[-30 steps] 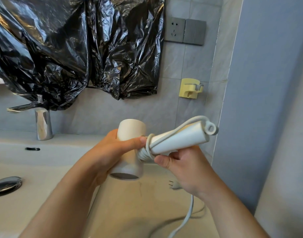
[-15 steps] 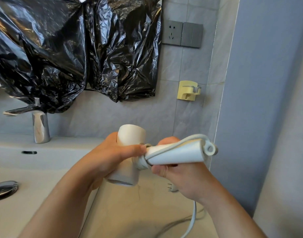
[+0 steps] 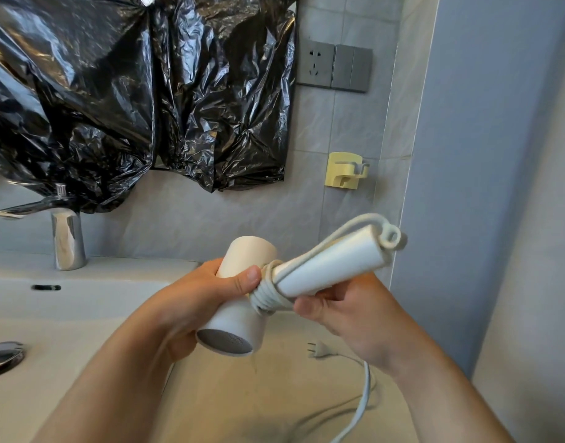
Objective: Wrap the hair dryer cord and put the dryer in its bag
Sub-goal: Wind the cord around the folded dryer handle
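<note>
Left hand (image 3: 191, 302) grips the hair dryer (image 3: 239, 318) by its barrel, above the worktop (image 3: 211, 394) toward its right edge. Right hand (image 3: 354, 318) curls round the cord (image 3: 268, 292) beside the handle coils. We judge it light, rigid, smooth, and the cord springy: keep tension.

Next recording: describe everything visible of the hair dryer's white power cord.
The white rubbery power cord is partly wound: several tight coils circle the handle of the white plastic hair dryer beside its barrel, by the left hand's thumb. One strand runs along the handle to a loop at its end. The rest passes the right hand, which appears to grip it, and trails loose over the beige countertop to a pronged plug lying there.
</note>
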Tool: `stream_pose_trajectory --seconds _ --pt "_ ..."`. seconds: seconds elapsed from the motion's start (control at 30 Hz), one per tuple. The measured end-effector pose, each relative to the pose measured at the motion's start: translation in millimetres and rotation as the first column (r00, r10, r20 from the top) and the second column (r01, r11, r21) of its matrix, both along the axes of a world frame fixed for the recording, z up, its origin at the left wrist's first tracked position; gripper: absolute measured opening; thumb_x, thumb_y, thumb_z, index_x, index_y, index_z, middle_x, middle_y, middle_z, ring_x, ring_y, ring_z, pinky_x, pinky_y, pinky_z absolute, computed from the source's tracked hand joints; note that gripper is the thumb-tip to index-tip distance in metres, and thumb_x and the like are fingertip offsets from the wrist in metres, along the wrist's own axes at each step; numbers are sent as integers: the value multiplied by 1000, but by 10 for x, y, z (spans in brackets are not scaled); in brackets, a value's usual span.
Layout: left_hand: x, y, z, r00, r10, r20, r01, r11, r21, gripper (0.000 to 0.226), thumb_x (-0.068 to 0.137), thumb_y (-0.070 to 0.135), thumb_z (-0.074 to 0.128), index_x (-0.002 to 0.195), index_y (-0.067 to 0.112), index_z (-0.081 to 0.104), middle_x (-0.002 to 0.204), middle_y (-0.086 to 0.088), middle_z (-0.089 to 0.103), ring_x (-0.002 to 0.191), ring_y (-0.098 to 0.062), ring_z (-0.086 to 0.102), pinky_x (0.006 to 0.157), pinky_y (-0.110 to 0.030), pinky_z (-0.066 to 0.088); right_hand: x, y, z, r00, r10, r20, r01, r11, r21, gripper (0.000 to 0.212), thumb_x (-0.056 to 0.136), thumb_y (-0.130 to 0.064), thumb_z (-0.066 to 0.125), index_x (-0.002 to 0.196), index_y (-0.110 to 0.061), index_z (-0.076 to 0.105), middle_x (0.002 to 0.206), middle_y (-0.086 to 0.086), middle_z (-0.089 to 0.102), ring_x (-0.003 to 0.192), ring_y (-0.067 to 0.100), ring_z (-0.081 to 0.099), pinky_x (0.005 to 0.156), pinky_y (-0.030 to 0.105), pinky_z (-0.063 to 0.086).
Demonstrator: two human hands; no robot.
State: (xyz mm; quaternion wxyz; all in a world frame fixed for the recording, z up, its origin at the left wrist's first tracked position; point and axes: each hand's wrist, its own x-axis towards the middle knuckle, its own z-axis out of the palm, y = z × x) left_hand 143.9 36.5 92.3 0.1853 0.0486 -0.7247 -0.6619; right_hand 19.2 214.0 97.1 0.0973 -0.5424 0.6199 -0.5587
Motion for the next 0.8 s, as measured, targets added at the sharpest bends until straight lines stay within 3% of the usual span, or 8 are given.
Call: stream_pose_trajectory --seconds 0.17,0.27,0.37,0.57,0.63,0.7,0.73,0.8 --pt "95 11 79 999 -44 26 48 977 -207 90 39 34 93 123 28 63 106 -13 74 93 -33 72 71 -43 59 -130 153 21 982 169 84 -186 944 272 32 82 6 62 88 -24 74 70 6 65 56 14 51 52 24 41" --pt "101 57 93 996 90 12 -79 921 -382 91 38 33 93 120 48 58 99 3 75 91 -25 72 75 -44 61 -106 119 -9 989 109 102 -138 928 347 34 86 14 52 85 -16 67 56 -4 57 48 8 45 45 18 30" --pt "98 87 94 959 283 -8 -238 793 -561 103 42 30 97 125 61 44 92 14 70 84 -12 67 69 -36 61 -70 39 -57 1000 0 15 -6 919 393 30 87 6 55 81 -21 66 72 -3 62 54 10 50 46 19 35" --pt "14 221 103 829 529 -181 -448 435 -781 130 48 53 90 146 58 3 127 18 47 111 -16 54 82 -33 48 1 -7 -25 939 -230 -255 311 883 352 24 90 -10 51 95 -31 63 96 -12 65 54 -5 51 52 12 40" --pt "-17 254 85 786 570 -240 -492 343 -800 129 55 55 87 148 54 -3 133 14 44 116 -19 53 77 -33 43 21 -5 -23 936 -282 -212 341 876 340 25 92 -16 51 108 -34 58 104 -14 61 63 -4 53 54 12 41" --pt "-46 265 55 751 587 -301 -539 285 -792 128 58 55 85 149 52 -5 135 11 43 117 -22 54 72 -33 38 49 -19 -24 913 -365 -183 406 853 326 27 91 -23 54 118 -26 59 107 -7 65 78 8 60 69 24 49" --pt "-55 274 44 741 588 -324 -567 289 -772 128 59 54 86 149 50 -5 135 10 43 116 -22 54 71 -32 36 61 -24 -21 891 -402 -211 452 834 318 26 91 -26 54 114 -17 62 102 -2 68 82 14 62 74 31 50" --pt "-70 284 17 722 573 -388 -622 294 -726 129 56 50 88 150 48 0 131 7 46 112 -25 55 69 -33 35 59 -22 -19 861 -433 -266 501 811 303 26 91 -29 52 85 -7 63 67 2 55 61 19 50 60 33 39"
